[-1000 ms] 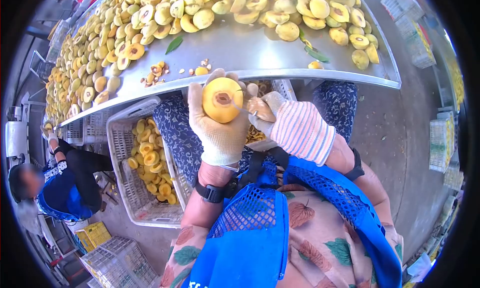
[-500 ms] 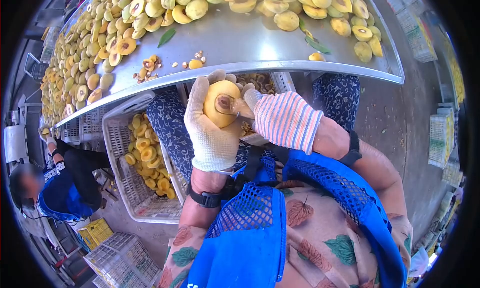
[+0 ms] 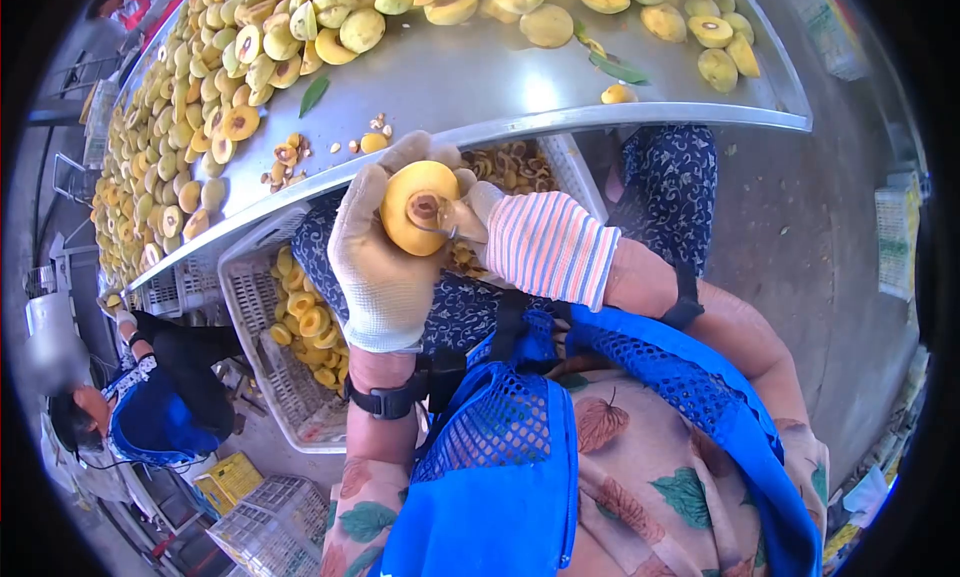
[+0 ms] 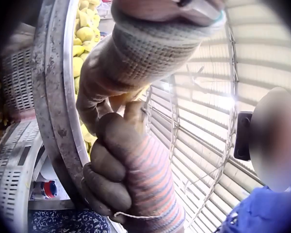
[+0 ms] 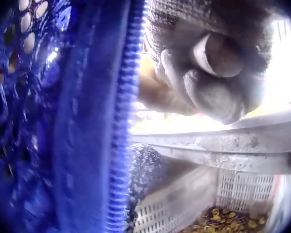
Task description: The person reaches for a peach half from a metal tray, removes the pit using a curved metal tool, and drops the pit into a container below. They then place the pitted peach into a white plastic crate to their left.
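Observation:
In the head view a gloved left hand holds a yellow halved fruit, its cut side with a brown pit cavity turned toward the right hand. The right hand, in a striped glove, grips a tool with a wooden handle; the curved metal end lies at the pit cavity. The left wrist view has the right hand's curled fingers around the handle, close under the left hand. In the right wrist view curled gloved fingers show, while the blue vest covers the left side.
A metal table with heaped halved fruit and leaves lies ahead. Below its edge stand a crate of yellow halves at left and another crate of brownish pieces between the knees. A seated person is at far left.
Both hands and the fruit have shifted left in the head view. The tool's metal end, earlier across the fruit's right side, is now at its pit cavity. The view has turned slightly.

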Motion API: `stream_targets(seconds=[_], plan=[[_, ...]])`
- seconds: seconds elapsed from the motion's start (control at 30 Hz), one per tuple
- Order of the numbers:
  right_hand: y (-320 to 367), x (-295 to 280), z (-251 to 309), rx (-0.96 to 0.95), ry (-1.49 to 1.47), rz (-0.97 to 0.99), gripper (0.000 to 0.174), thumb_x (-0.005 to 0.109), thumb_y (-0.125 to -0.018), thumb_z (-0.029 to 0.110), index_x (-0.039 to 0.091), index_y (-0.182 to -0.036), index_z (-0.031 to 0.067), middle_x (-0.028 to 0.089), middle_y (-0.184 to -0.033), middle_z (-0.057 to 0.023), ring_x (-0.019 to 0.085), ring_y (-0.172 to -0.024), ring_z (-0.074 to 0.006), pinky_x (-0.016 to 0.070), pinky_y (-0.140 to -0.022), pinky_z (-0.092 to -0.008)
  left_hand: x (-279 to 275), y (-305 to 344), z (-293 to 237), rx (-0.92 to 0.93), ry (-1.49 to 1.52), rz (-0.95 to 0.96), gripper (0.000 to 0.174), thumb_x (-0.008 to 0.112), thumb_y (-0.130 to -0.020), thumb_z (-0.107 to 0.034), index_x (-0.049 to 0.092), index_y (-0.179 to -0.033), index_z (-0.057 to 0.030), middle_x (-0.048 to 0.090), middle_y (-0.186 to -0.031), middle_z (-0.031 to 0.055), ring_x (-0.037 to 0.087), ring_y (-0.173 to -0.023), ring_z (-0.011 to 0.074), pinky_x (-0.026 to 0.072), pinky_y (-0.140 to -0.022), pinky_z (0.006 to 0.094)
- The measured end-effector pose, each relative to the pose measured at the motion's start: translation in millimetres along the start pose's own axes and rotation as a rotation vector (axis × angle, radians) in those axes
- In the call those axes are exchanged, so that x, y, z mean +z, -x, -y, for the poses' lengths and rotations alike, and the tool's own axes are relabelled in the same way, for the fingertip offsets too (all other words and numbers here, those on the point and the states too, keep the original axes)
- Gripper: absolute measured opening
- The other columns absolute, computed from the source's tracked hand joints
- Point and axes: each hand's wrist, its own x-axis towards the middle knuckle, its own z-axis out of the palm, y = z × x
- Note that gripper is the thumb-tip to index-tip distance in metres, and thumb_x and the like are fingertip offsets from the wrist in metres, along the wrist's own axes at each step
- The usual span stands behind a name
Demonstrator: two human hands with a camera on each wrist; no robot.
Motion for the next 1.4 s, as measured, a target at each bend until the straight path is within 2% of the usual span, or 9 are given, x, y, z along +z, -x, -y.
stream_targets(seconds=[0.1,0.33,0.53,0.6,0.67,0.73,1.0,1.17,1.4], plan=[[1,2,8,0.026,-0.004,0.011,0.030,0.045,-0.089,0.028,0.048,-0.096,-0.0007,0.058,-0.059,-0.0193,0.060,-0.054,-0.0366,0.0456,-0.047,-0.0468,8,1,6,0.120,-0.101,-0.091,0.039,0.040,-0.094,-0.033,0.050,-0.107,0.0027,0.057,-0.095,0.0132,0.057,-0.087,0.0220,0.0461,-0.079,0.0326],[6,10,2,-0.208,-0.034,-0.150,0.026,0.044,-0.088,0.022,0.049,-0.090,-0.0041,0.058,-0.057,-0.0198,0.059,-0.053,-0.0361,0.0455,-0.046,-0.0458,14,0,25,0.345,0.077,-0.076,0.041,0.038,-0.093,-0.033,0.050,-0.109,0.0027,0.057,-0.103,0.0171,0.057,-0.095,0.0260,0.0459,-0.088,0.0373],[5,7,10,-0.015,0.012,0.038,0.024,0.047,-0.085,0.020,0.051,-0.090,-0.0032,0.060,-0.060,-0.0184,0.060,-0.055,-0.0345,0.0462,-0.047,-0.0448,-6,7,-5,-0.021,-0.215,0.048,0.050,0.038,-0.093,-0.039,0.049,-0.116,0.0036,0.057,-0.109,0.0222,0.056,-0.101,0.0309,0.0442,-0.092,0.0414],[3,12,13,0.001,-0.014,-0.018,0.023,0.047,-0.084,0.019,0.051,-0.091,-0.0032,0.060,-0.060,-0.0183,0.061,-0.055,-0.0341,0.0465,-0.047,-0.0446,-4,8,7,0.400,-0.792,-0.036,0.047,0.040,-0.092,-0.040,0.052,-0.110,0.0021,0.059,-0.099,0.0184,0.057,-0.093,0.0288,0.0459,-0.087,0.0411],[7,11,13,-0.019,-0.007,0.056,0.023,0.047,-0.084,0.018,0.052,-0.094,-0.0034,0.059,-0.061,-0.0201,0.061,-0.056,-0.0344,0.0471,-0.048,-0.0446,-2,6,18,0.433,-0.681,-0.065,0.035,0.041,-0.093,-0.028,0.052,-0.108,0.0019,0.058,-0.094,0.0149,0.057,-0.092,0.0246,0.0460,-0.087,0.0392],[9,11,9,-0.059,0.045,0.080,0.023,0.048,-0.083,0.017,0.052,-0.093,-0.0041,0.059,-0.061,-0.0209,0.061,-0.057,-0.0348,0.0471,-0.048,-0.0448,-1,4,25,0.338,0.035,0.040,0.041,0.042,-0.093,-0.035,0.050,-0.111,0.0014,0.057,-0.094,0.0153,0.057,-0.092,0.0265,0.0441,-0.089,0.0423],[8,1,6,-0.009,-0.013,-0.021,0.022,0.044,-0.087,0.016,0.051,-0.092,-0.0037,0.060,-0.062,-0.0202,0.062,-0.057,-0.0344,0.0474,-0.047,-0.0449,1,6,-13,-0.089,-0.076,0.077,0.052,0.047,-0.090,-0.032,0.042,-0.125,0.0061,0.054,-0.116,0.0223,0.054,-0.105,0.0285,0.0409,-0.094,0.0385],[12,12,13,0.044,-0.106,-0.021,0.023,0.045,-0.085,0.017,0.051,-0.092,-0.0048,0.060,-0.062,-0.0197,0.062,-0.057,-0.0346,0.0479,-0.048,-0.0447,5,7,16,0.290,-0.350,0.009,0.033,0.042,-0.093,-0.028,0.049,-0.101,0.0034,0.058,-0.094,0.0166,0.059,-0.090,0.0282,0.0453,-0.088,0.0416],[10,6,10,-0.076,-0.148,-0.151,0.020,0.048,-0.080,0.014,0.055,-0.079,-0.0048,0.058,-0.060,-0.0211,0.060,-0.057,-0.0360,0.0484,-0.052,-0.0440,12,4,16,0.372,-0.063,0.051,0.051,0.046,-0.090,-0.040,0.043,-0.121,0.0011,0.052,-0.118,0.0179,0.051,-0.109,0.0298,0.0411,-0.094,0.0451]])
